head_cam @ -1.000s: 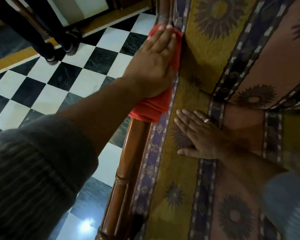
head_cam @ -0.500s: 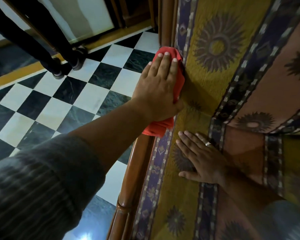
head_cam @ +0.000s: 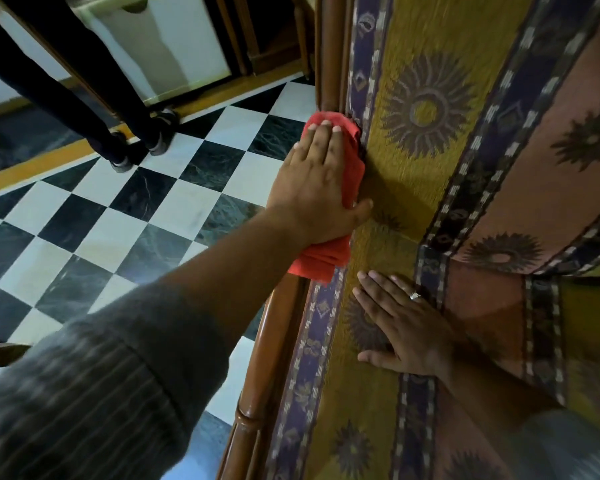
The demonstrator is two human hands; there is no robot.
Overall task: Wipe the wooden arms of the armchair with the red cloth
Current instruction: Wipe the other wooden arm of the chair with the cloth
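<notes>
The red cloth (head_cam: 321, 261) lies folded over the armchair's left wooden arm (head_cam: 271, 344), a turned brown rail running from the bottom centre to the top. My left hand (head_cam: 317, 185) lies flat on the cloth, fingers pointing up the rail and thumb against the upholstery. The rail under the cloth is hidden. My right hand (head_cam: 406, 327), wearing a ring, rests palm down with fingers spread on the patterned yellow and purple seat cushion (head_cam: 371, 410), holding nothing.
A black and white chequered floor (head_cam: 125, 216) lies left of the chair. A person's dark trousered legs and shoes (head_cam: 136, 147) stand at the upper left near a white cabinet (head_cam: 174, 53). The patterned chair back (head_cam: 499, 116) fills the right.
My left hand and the red cloth sit slightly lower along the wooden arm as the view shifts. My right hand stays flat on the cushion.
</notes>
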